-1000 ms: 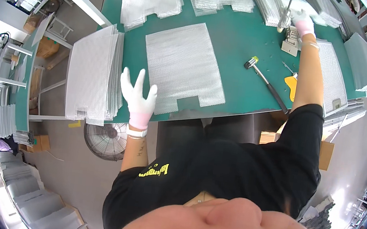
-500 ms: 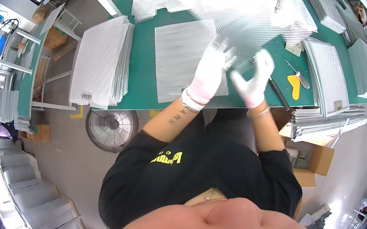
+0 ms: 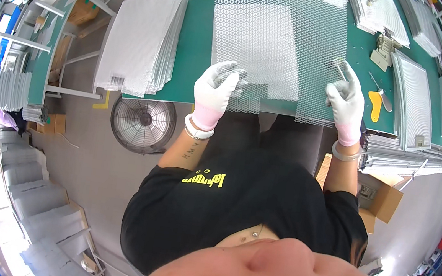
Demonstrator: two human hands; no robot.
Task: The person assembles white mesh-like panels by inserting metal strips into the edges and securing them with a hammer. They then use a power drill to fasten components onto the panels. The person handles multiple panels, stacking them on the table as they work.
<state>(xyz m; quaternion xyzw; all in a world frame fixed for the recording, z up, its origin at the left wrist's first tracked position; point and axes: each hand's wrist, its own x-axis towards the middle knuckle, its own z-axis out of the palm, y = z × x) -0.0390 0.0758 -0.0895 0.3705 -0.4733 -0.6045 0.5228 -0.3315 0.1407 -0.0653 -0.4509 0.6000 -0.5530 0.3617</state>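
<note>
A silvery mesh sheet with a notched near edge lies over a white sheet on the green table. My left hand, in a white glove with grey fingertips, curls around the mesh's near left edge. At the opposite edge, my right hand wears the same kind of glove. Its thumb and fingers close on the mesh, with the index finger stretched forward along it. Parts of the fingers are hidden behind the mesh and gloves.
A stack of white sheets stands left on the green table. To the right lie a yellow flat piece, a scraper-like tool and framed mesh panels. Below are a floor fan and an open carton.
My hands have moved apart from above the white sheet to both sides of the mesh. The mesh now covers the white sheet nearer to me. The view has shifted.
</note>
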